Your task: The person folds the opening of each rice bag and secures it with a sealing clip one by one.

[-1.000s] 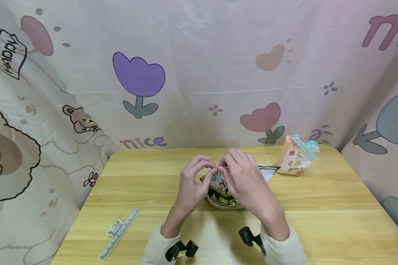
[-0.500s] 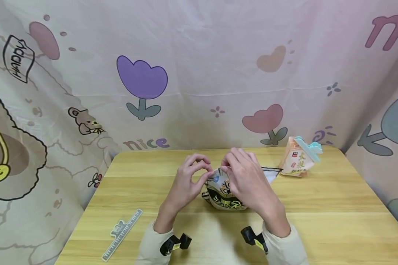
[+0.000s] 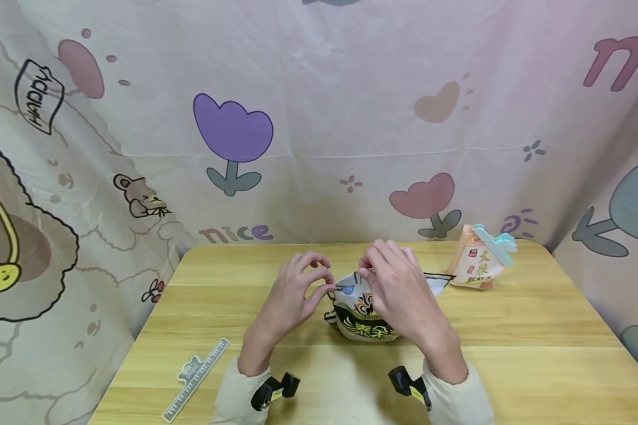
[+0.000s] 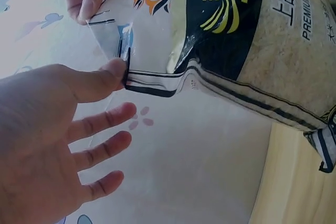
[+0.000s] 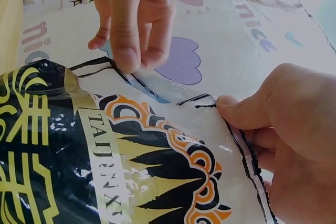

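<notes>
A rice bag [image 3: 365,324], black, gold and white, stands on the table between the hands, its top edge raised. The left hand [image 3: 292,295] pinches the bag's left top corner between thumb and forefinger; in the left wrist view the other fingers of that hand [image 4: 42,135] are spread out. Farther right along the same edge, the right hand [image 3: 399,292] pinches the film. Between the two grips the rim sags in a shallow dip, seen in the right wrist view on the rice bag [image 5: 152,145]. The right hand covers part of the bag's right side.
An orange and white packet [image 3: 475,262] with a light blue clip [image 3: 494,243] across its top stands at the back right. Front left on the wooden table [image 3: 510,348] lies a grey ruler-like clip [image 3: 197,378]. A patterned cloth [image 3: 329,118] hangs behind.
The left hand has moved left, away from the right hand, with its fingertips on the bag's corner. The gap between the hands has widened, uncovering more of the bag's front.
</notes>
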`<state>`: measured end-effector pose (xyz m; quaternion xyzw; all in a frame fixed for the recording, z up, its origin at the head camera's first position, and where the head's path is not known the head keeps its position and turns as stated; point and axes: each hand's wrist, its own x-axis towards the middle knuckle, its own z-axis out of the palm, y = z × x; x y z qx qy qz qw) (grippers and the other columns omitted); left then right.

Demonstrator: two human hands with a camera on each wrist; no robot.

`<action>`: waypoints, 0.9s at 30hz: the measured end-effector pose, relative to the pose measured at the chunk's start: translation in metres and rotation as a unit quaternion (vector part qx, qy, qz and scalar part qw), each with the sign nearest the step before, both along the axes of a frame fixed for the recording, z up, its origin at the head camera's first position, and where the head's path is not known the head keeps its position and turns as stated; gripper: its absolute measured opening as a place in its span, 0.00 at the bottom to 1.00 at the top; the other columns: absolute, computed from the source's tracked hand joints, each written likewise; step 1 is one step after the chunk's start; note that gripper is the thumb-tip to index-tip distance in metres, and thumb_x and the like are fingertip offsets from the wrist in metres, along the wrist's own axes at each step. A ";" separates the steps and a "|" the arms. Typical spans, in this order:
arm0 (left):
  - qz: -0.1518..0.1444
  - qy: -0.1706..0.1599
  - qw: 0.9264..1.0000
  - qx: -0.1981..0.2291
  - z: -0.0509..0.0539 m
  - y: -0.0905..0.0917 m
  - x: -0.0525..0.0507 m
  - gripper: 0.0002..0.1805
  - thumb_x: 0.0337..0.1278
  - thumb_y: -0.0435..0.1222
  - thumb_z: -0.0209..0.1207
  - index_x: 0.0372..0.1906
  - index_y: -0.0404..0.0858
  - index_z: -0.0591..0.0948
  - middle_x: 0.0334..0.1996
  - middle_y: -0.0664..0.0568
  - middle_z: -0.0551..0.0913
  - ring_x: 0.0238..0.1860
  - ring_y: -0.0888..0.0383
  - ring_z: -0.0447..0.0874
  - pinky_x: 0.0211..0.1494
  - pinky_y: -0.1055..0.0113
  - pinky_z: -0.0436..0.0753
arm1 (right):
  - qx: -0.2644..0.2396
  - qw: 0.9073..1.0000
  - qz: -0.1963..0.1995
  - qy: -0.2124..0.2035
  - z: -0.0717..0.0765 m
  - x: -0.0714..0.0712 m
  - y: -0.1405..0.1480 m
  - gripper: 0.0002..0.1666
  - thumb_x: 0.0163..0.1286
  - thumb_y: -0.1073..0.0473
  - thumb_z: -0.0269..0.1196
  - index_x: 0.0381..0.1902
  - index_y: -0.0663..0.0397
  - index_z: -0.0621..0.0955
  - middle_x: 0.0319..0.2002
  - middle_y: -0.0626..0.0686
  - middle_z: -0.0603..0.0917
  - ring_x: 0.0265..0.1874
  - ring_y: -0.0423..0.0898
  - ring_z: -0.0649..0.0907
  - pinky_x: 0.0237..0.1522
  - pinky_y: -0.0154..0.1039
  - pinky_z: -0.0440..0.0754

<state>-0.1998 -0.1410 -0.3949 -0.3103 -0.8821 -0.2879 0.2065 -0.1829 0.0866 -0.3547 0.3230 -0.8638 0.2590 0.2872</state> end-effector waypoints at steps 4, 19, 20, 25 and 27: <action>0.015 -0.001 1.000 -0.015 -0.001 -0.003 0.001 0.05 0.60 0.35 0.71 0.34 0.48 0.85 0.51 0.52 0.82 0.52 0.49 0.76 0.52 0.50 0.74 | 0.004 1.000 0.005 -0.001 0.001 0.000 -0.001 0.06 0.71 0.66 0.64 0.37 0.51 0.77 0.35 0.45 0.76 0.37 0.44 0.72 0.46 0.44 0.69; 0.042 0.013 0.999 -0.004 -0.001 -0.021 -0.001 0.07 0.56 0.33 0.74 0.36 0.44 0.87 0.48 0.50 0.82 0.52 0.46 0.77 0.56 0.43 0.74 | 0.012 0.999 -0.041 0.008 0.005 0.008 0.000 0.05 0.70 0.66 0.64 0.37 0.53 0.77 0.35 0.47 0.75 0.38 0.46 0.73 0.48 0.47 0.69; 0.043 0.009 0.999 0.000 -0.001 -0.021 -0.001 0.07 0.56 0.34 0.74 0.38 0.44 0.87 0.48 0.51 0.82 0.53 0.47 0.77 0.56 0.43 0.74 | 0.017 0.999 -0.049 0.010 0.005 0.009 -0.001 0.05 0.70 0.65 0.63 0.36 0.53 0.77 0.35 0.47 0.74 0.37 0.47 0.73 0.49 0.48 0.69; 0.049 -0.006 0.999 -0.001 0.000 -0.023 -0.001 0.09 0.56 0.39 0.74 0.41 0.44 0.87 0.48 0.52 0.81 0.53 0.49 0.76 0.56 0.47 0.74 | 0.024 0.997 -0.075 0.011 0.005 0.012 -0.003 0.04 0.71 0.65 0.62 0.35 0.53 0.76 0.33 0.48 0.72 0.35 0.48 0.72 0.47 0.48 0.69; 0.052 -0.007 0.999 -0.002 -0.001 -0.024 -0.001 0.10 0.56 0.39 0.74 0.41 0.44 0.87 0.48 0.52 0.81 0.53 0.49 0.76 0.55 0.47 0.74 | 0.020 0.997 -0.076 0.008 0.004 0.012 -0.003 0.04 0.72 0.65 0.61 0.35 0.53 0.76 0.33 0.48 0.72 0.35 0.48 0.71 0.47 0.47 0.68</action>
